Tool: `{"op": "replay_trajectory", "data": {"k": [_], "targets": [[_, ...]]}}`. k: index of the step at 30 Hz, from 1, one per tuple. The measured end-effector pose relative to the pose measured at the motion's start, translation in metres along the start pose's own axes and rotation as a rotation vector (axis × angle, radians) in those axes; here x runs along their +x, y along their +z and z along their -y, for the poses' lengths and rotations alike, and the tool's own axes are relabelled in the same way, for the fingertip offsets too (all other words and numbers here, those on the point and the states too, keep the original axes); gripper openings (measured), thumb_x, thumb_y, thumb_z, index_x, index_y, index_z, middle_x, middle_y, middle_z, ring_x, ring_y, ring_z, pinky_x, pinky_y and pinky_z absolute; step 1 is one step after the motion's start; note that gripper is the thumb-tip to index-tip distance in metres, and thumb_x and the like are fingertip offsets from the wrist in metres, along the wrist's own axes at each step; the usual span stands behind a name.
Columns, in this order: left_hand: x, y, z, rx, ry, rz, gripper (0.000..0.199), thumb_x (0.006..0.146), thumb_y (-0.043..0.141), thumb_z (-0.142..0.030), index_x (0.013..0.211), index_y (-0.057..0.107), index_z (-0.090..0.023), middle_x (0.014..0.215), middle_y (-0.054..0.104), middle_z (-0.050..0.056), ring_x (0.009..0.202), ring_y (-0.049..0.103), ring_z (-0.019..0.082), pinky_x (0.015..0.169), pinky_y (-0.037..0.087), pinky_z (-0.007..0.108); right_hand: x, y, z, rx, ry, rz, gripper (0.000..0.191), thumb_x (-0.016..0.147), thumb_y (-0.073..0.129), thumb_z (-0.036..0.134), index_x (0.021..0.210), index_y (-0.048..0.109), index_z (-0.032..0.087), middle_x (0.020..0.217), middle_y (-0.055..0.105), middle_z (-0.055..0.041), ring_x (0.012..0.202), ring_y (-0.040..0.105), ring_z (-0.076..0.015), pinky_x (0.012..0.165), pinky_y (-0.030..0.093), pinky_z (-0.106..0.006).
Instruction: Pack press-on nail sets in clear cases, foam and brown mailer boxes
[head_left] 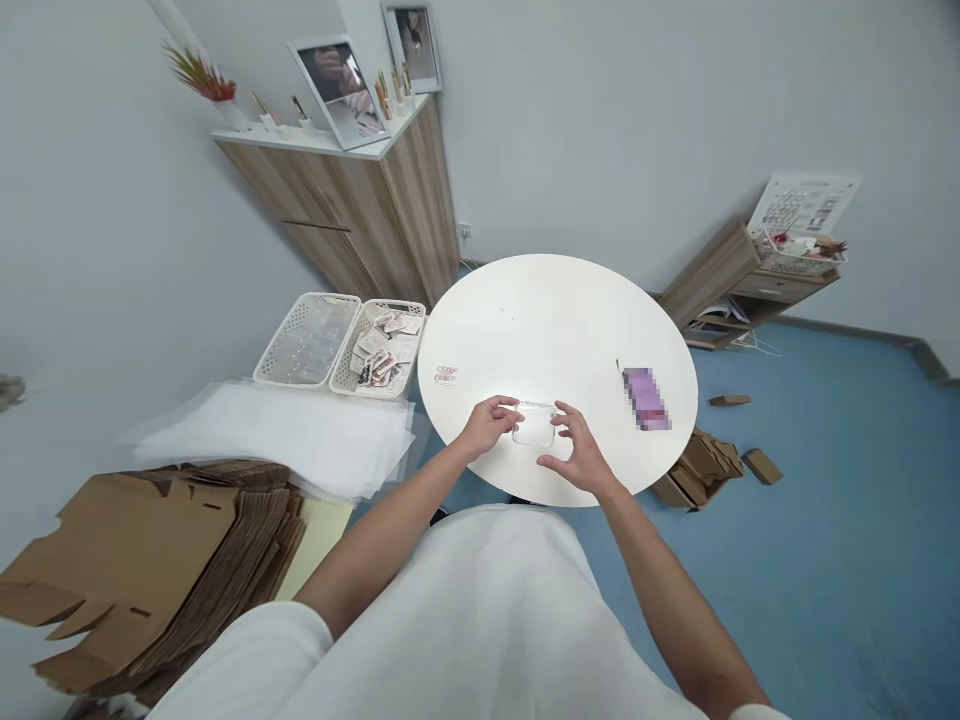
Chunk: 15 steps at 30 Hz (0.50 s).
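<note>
Flooring (pixel 847 450) in blue is being partly covered by the furniture and materials. A wooden cabinet (pixel 420 190) is being positioned against the wall beyond the baskets, with two picture frames being displayed on its top. A white oval desk (pixel 570 310) is being placed centrally, in front of the person. To its left, a stack of folded cardboard (pixel 135 540) is being laid next to translucent sheets (pixel 277 430). Beyond the sheets, a basket of clear items (pixel 270 340) and a basket of printed cards (pixel 375 392) are being kept side by side.

Over the near part of the desk, both hands are being held around a clear case (pixel 535 441). Its left edge is being pinched between the fingers of the left hand (pixel 487 425). Its right edge is being touched by the upper fingers of the right hand (pixel 577 450), while the thumb is being spread apart from them, below the near right corner. On the right side of the desk, a purple item (pixel 646 399), blurred by pixelation, is being supported. On the left side, a small pink-marked piece (pixel 445 375) is being carried; its markings are not being resolved.
</note>
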<state>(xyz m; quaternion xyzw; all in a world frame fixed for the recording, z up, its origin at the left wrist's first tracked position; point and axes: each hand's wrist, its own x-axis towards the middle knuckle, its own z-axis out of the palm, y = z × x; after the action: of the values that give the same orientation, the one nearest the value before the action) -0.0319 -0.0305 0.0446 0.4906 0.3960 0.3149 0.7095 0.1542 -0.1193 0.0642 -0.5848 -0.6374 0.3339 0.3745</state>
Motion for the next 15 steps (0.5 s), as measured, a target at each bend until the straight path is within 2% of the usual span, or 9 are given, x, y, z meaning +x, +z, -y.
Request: {"op": "replay_trajectory", "data": {"k": [3,5,8,10,13,15], "targets": [[0.008,0.017,0.002,0.039,-0.013,0.033,0.039,0.068,0.066,-0.035,0.1,0.055,-0.015,0.079,0.066,0.007,0.064,0.057,0.011,0.071,0.044,0.031,0.002,-0.022,-0.01,-0.106,-0.075,0.101,0.053,0.061,0.068,0.037,0.106,0.042,0.025,0.138,0.024,-0.0112,0.123,0.033,-0.0274,0.086,0.043,-0.044],[0.01,0.028,0.002,0.061,-0.027,0.061,0.04,0.07,0.063,-0.037,0.102,0.054,-0.016,0.08,0.066,0.007,0.066,0.058,0.011,0.073,0.044,0.032,0.002,-0.033,-0.016,-0.134,-0.094,0.132,0.045,0.065,0.065,0.032,0.104,0.044,0.025,0.135,0.03,-0.011,0.12,0.038,-0.026,0.086,0.043,-0.043],[0.01,0.041,0.002,0.118,-0.036,0.097,0.043,0.072,0.061,-0.04,0.106,0.052,-0.016,0.087,0.063,0.008,0.07,0.057,0.012,0.073,0.044,0.033,0.001,-0.043,-0.025,-0.128,-0.112,0.109,0.039,0.065,0.063,0.028,0.099,0.045,0.024,0.127,0.04,-0.0111,0.115,0.043,-0.0246,0.087,0.043,-0.042],[0.009,0.046,0.002,0.212,-0.012,0.125,0.057,0.064,0.068,-0.039,0.113,0.049,-0.019,0.098,0.059,0.009,0.076,0.056,0.013,0.074,0.044,0.033,0.0,-0.048,-0.031,-0.099,-0.116,0.071,0.039,0.062,0.064,0.027,0.096,0.045,0.023,0.124,0.043,-0.0113,0.114,0.044,-0.0247,0.087,0.042,-0.041],[0.007,0.05,0.0,0.416,0.044,0.153,0.094,0.044,0.081,-0.032,0.127,0.037,-0.027,0.112,0.051,0.008,0.083,0.053,0.014,0.079,0.042,0.033,-0.001,-0.054,-0.04,-0.044,-0.11,0.034,0.039,0.06,0.066,0.029,0.094,0.046,0.023,0.122,0.046,-0.0108,0.114,0.044,-0.0257,0.087,0.042,-0.041],[0.007,0.052,-0.002,0.506,0.066,0.173,0.105,0.042,0.081,-0.031,0.132,0.027,-0.032,0.111,0.05,0.006,0.081,0.052,0.012,0.081,0.041,0.034,-0.002,-0.058,-0.044,-0.016,-0.096,0.03,0.039,0.06,0.066,0.03,0.094,0.046,0.023,0.122,0.047,-0.0107,0.114,0.044,-0.0269,0.086,0.042,-0.042]]}}
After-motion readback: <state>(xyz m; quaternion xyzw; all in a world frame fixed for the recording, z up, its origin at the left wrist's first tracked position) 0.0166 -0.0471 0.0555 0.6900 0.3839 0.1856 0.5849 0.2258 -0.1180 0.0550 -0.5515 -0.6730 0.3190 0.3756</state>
